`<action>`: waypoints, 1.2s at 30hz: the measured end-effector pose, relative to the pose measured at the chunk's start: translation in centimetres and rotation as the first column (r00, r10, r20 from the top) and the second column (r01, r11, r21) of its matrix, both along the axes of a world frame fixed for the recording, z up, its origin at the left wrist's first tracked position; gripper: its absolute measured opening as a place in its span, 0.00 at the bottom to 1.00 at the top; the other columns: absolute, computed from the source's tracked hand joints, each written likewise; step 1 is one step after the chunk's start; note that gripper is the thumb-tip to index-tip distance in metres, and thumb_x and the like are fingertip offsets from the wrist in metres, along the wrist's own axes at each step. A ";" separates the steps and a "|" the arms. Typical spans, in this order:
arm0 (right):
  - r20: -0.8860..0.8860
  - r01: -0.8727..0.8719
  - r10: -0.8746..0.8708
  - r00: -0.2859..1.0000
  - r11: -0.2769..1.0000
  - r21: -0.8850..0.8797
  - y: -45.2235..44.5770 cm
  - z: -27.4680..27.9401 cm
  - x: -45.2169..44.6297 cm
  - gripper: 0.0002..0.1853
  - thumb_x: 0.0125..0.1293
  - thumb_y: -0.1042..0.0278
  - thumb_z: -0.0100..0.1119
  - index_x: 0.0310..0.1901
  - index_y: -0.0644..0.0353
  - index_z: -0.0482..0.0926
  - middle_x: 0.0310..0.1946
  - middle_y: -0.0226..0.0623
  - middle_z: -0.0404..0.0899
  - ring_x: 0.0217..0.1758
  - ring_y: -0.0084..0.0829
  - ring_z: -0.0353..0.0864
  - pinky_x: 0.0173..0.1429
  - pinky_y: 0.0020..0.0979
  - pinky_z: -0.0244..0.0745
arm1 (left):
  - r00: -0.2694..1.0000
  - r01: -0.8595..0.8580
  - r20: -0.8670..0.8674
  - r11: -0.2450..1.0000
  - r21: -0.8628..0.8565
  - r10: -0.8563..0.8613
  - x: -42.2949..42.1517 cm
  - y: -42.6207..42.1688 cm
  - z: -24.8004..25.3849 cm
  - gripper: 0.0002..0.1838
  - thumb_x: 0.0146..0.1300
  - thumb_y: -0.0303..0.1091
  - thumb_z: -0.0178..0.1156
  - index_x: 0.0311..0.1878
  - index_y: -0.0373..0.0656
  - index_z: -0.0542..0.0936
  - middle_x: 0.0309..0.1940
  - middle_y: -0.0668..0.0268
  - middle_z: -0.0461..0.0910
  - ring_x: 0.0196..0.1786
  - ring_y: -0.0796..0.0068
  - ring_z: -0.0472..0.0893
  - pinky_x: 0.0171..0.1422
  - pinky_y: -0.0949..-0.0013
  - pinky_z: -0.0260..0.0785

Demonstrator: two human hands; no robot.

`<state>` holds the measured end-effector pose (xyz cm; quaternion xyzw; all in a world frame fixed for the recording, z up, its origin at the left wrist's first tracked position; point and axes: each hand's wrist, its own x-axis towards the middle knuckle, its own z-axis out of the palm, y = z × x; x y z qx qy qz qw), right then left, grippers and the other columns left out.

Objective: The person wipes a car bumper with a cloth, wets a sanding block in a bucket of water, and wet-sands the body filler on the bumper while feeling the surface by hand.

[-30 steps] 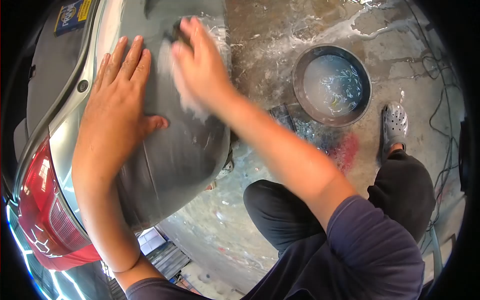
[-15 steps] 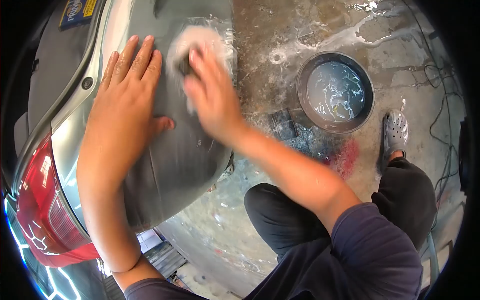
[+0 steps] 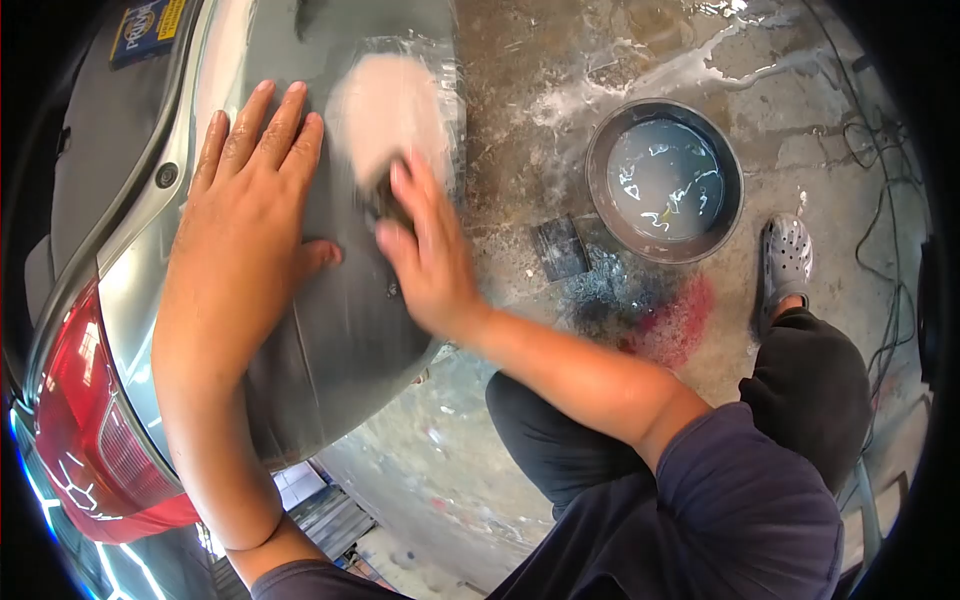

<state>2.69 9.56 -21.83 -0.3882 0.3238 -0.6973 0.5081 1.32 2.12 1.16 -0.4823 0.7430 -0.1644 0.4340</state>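
Observation:
My left hand [image 3: 240,220] lies flat on a grey car body panel [image 3: 335,350], its fingers spread and thumb out to the side. To its right, my right hand [image 3: 438,260] grips a small dark block, apparently a sanding block [image 3: 392,195], pressed on the panel. Motion and the fingers partly blur and hide the block. It sits at the lower edge of a pale pinkish filler patch [image 3: 390,108]. The panel around the patch looks wet, with whitish streaks.
A round dark basin [image 3: 597,185] of cloudy water stands on the wet concrete floor. Near it lie a dark flat rectangular piece [image 3: 560,249] and a red stain [image 3: 680,320]. A red tail light [image 3: 80,390] is at left, a blue box [image 3: 145,35] above, cables [image 3: 890,270] at right.
My right hand has moved down the panel with the sanding block, uncovering more of the filler patch. My left hand stays flat in place. The view has shifted slightly.

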 end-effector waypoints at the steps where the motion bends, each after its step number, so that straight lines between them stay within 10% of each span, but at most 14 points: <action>1: 0.003 0.002 -0.002 1.000 1.000 -0.011 0.4 -0.1 0.2 0.29 0.73 0.70 0.60 0.74 0.65 0.67 0.79 0.59 0.59 0.82 0.57 0.60 0.83 0.50 0.56 | 1.000 0.005 0.005 1.000 0.001 -0.005 0.1 0.1 -0.1 0.53 0.41 0.32 0.81 0.75 0.37 0.70 0.81 0.61 0.62 0.85 0.58 0.56 0.90 0.51 0.47; 9: 0.167 -0.051 0.007 0.986 0.963 0.263 -11.9 -0.2 0.4 0.28 0.76 0.64 0.56 0.72 0.70 0.67 0.76 0.59 0.65 0.80 0.55 0.63 0.82 0.47 0.58 | 0.999 0.049 0.003 0.999 -0.001 -0.049 0.6 0.1 -0.1 0.52 0.40 0.31 0.81 0.74 0.37 0.71 0.81 0.61 0.63 0.85 0.58 0.57 0.90 0.51 0.46; 17: 0.014 -0.011 0.012 1.000 1.000 -0.029 1.3 -0.2 0.4 0.31 0.72 0.72 0.61 0.75 0.67 0.67 0.80 0.59 0.58 0.83 0.56 0.58 0.83 0.50 0.55 | 0.999 0.047 -0.010 0.999 -0.005 -0.047 0.6 0.2 0.0 0.52 0.40 0.30 0.81 0.74 0.38 0.71 0.81 0.62 0.63 0.85 0.59 0.57 0.90 0.51 0.46; 18: 0.320 -0.138 0.094 0.943 0.984 0.117 -2.2 1.3 -0.2 0.30 0.74 0.68 0.59 0.74 0.67 0.67 0.79 0.58 0.59 0.82 0.55 0.59 0.83 0.48 0.56 | 0.998 0.059 -0.011 0.998 -0.001 -0.059 0.8 0.2 0.0 0.52 0.40 0.30 0.81 0.74 0.38 0.71 0.81 0.62 0.63 0.85 0.59 0.57 0.90 0.51 0.46; 24: -0.074 0.015 -0.012 0.997 0.999 0.036 -11.7 -0.3 -0.4 0.29 0.77 0.60 0.55 0.74 0.65 0.68 0.78 0.57 0.62 0.82 0.54 0.60 0.83 0.46 0.55 | 0.999 0.042 0.000 0.999 0.004 -0.042 0.7 0.0 0.0 0.51 0.41 0.32 0.81 0.74 0.38 0.72 0.81 0.62 0.63 0.85 0.59 0.56 0.90 0.51 0.45; 28: -0.062 -0.023 0.018 0.998 0.996 -0.090 3.4 -0.3 0.2 0.35 0.70 0.71 0.63 0.78 0.60 0.63 0.80 0.58 0.58 0.83 0.61 0.57 0.83 0.55 0.52 | 1.000 0.021 -0.005 1.000 0.021 -0.021 0.3 0.0 0.0 0.52 0.42 0.33 0.80 0.75 0.37 0.71 0.81 0.61 0.62 0.85 0.59 0.56 0.90 0.51 0.45; 36: 0.016 0.020 -0.021 1.000 0.997 0.070 -13.4 0.6 -0.3 0.27 0.76 0.61 0.56 0.71 0.67 0.71 0.76 0.60 0.65 0.80 0.57 0.62 0.82 0.47 0.58 | 0.999 0.001 0.049 1.000 0.009 -0.001 -0.2 0.0 -0.1 0.55 0.41 0.32 0.81 0.77 0.35 0.67 0.82 0.57 0.61 0.85 0.58 0.55 0.90 0.51 0.45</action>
